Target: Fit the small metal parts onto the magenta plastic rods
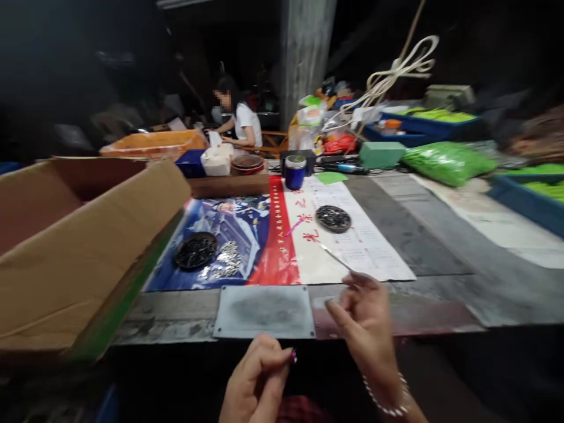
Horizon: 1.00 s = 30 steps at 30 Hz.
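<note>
Low in the head view, my left hand (258,379) is closed, pinching a tiny shiny purple piece (294,355) between thumb and finger. My right hand (368,326) is to its right, over the table's front edge, and grips a slim metal tool like tweezers (337,257), whose tip points forward and left. A pale metal plate (264,311) lies at the table edge, beyond my left hand. Two round dark dishes hold small dark pieces: the left dish (196,251) beside a heap of small silvery pieces (228,259), the right dish (333,218) on printed white paper.
A large open cardboard box (97,252) stands at the left. Behind the poster (277,258) are a blue jar (295,173) and a wooden block (229,187). A green bag (449,163) and a blue crate (529,200) sit right. Farther back, a person (247,123) sits working.
</note>
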Each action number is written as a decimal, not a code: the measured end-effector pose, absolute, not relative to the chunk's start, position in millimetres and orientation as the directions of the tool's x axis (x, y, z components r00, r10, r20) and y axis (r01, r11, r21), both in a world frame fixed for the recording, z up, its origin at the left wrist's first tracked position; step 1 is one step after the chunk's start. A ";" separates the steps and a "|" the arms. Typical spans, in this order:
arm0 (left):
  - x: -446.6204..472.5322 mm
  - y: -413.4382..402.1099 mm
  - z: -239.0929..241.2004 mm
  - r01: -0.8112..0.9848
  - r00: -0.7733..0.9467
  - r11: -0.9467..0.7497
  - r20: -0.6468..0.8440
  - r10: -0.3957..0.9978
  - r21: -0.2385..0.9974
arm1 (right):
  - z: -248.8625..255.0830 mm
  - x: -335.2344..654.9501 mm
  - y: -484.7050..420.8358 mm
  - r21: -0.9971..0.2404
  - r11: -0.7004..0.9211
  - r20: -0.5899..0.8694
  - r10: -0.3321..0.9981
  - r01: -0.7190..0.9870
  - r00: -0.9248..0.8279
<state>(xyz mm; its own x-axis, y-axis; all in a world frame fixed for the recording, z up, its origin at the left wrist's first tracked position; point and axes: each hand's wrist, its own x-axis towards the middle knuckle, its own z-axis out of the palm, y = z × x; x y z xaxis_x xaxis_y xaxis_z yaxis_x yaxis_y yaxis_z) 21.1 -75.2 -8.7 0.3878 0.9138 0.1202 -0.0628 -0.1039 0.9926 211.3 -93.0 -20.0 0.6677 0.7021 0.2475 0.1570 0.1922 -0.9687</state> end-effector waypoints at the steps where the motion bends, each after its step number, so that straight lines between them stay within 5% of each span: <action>1: 10.2 -67.3 -7.4 0.000 0.409 -0.165 0.150 0.900 0.986 | -26.6 220.5 -92.9 -0.952 0.219 0.308 0.669 0.216 0.676; 4: -24.4 -38.3 -7.7 0.225 0.441 -0.353 0.228 0.868 0.908 | -46.9 239.0 -100.0 -0.903 0.199 0.386 0.764 0.380 0.517; 8: -57.9 1.8 -17.1 0.520 0.573 -0.609 0.285 0.769 0.598 | -58.4 244.5 -110.9 -0.829 0.182 0.429 0.814 0.529 0.392; 11: -60.2 18.4 -21.8 0.571 0.642 -0.666 0.244 0.727 0.479 | -59.6 241.6 -109.2 -0.788 0.214 0.474 0.809 0.577 0.347; 20: 27.3 10.1 -19.1 0.363 0.860 -0.806 0.166 0.483 0.468 | -68.6 228.5 -102.2 -0.674 0.278 0.615 0.724 0.684 0.312; 30: -10.3 16.9 -19.5 0.475 0.782 -0.720 0.132 0.609 0.506 | -68.2 225.5 -102.5 -0.674 0.352 0.654 0.692 0.649 0.304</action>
